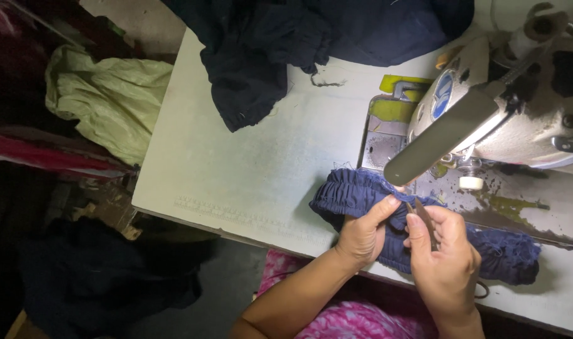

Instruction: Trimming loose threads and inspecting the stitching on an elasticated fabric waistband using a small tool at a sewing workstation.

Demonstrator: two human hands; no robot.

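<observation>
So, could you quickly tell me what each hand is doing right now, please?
Left hand: closed, pinching the gathered navy fabric between thumb and fingers.
Right hand: closed around a small thread snipper, blade tip at the fabric.

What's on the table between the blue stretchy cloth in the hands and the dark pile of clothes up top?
Nothing: in the head view, only bare table lies between the blue gathered cloth and the dark clothes pile.
</observation>
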